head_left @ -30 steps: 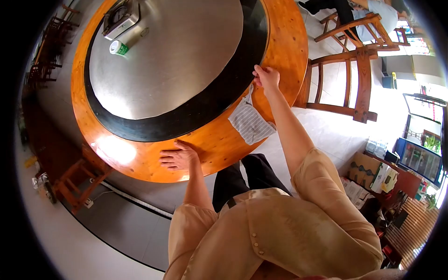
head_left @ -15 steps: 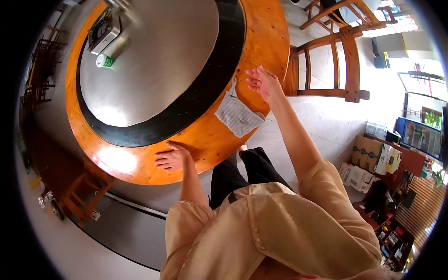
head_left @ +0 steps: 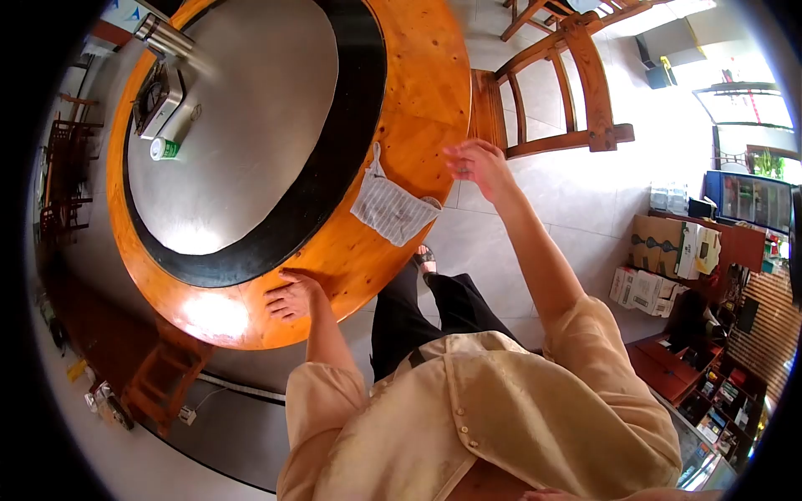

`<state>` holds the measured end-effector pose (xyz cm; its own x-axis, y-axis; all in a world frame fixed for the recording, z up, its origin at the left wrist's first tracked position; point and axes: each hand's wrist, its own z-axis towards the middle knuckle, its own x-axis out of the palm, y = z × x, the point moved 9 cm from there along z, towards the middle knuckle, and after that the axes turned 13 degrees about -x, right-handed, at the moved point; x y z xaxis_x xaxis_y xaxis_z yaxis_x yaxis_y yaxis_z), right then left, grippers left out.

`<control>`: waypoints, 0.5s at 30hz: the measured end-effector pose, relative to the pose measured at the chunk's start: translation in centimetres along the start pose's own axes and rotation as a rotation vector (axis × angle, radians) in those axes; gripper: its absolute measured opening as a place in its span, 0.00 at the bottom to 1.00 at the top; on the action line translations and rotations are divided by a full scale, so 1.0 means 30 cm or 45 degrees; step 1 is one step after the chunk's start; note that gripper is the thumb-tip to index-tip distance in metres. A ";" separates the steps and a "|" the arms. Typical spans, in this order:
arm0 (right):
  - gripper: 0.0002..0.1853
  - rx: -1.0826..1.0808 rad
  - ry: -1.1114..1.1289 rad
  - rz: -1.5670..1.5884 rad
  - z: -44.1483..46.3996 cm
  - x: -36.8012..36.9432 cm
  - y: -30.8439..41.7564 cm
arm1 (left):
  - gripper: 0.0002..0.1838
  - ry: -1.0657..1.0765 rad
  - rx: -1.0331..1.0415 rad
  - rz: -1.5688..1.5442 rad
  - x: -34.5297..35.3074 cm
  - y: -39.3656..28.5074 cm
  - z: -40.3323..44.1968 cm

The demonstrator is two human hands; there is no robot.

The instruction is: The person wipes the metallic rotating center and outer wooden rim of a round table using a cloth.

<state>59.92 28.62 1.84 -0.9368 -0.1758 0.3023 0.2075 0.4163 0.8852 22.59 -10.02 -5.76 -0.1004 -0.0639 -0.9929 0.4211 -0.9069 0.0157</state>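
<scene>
My left hand (head_left: 290,299) lies flat on the orange wooden rim of the round table (head_left: 426,83), fingers apart and nothing in it. In the air by the table's right edge is my right hand (head_left: 483,169), open with its fingers stretched loosely toward the rim; it holds nothing. Between the two hands, a grey striped cloth piece (head_left: 393,209) with a thin strap or cord lies on the rim. Neither hand touches it. A small rounded thing shows at the cloth's right corner, too small to name.
On the metal table centre (head_left: 242,125) stand a green-and-white cup (head_left: 164,149), a portable stove (head_left: 159,98) and a steel cylinder (head_left: 164,36). A wooden chair (head_left: 597,83) is close on the right. Cardboard boxes (head_left: 656,242) are stacked farther right. Another chair (head_left: 163,371) is at lower left.
My view has shifted, so the table and cloth sit farther left. My right hand has drawn away from over the rim to beyond its edge. My left hand stays on the rim.
</scene>
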 end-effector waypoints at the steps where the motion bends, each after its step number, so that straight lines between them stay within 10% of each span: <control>1: 0.09 -0.007 -0.005 0.020 -0.021 -0.080 -0.004 | 0.47 0.011 -0.006 0.000 -0.010 -0.005 -0.001; 6: 0.21 0.115 -0.210 -0.400 -0.272 -0.558 -0.045 | 0.47 0.032 -0.003 -0.033 0.011 0.003 0.011; 10: 0.18 0.203 0.138 -2.457 -0.491 -0.779 -0.183 | 0.47 0.054 -0.009 -0.045 -0.004 -0.006 0.001; 15: 0.12 -0.383 -0.016 -1.977 -0.469 -0.426 -0.164 | 0.49 0.070 -0.001 -0.074 0.002 0.004 0.008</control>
<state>74.83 16.27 -1.40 -0.2830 -0.2370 -0.9294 -0.8719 -0.3403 0.3522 22.42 -10.23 -5.79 -0.0752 0.0119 -0.9971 0.4169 -0.9080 -0.0423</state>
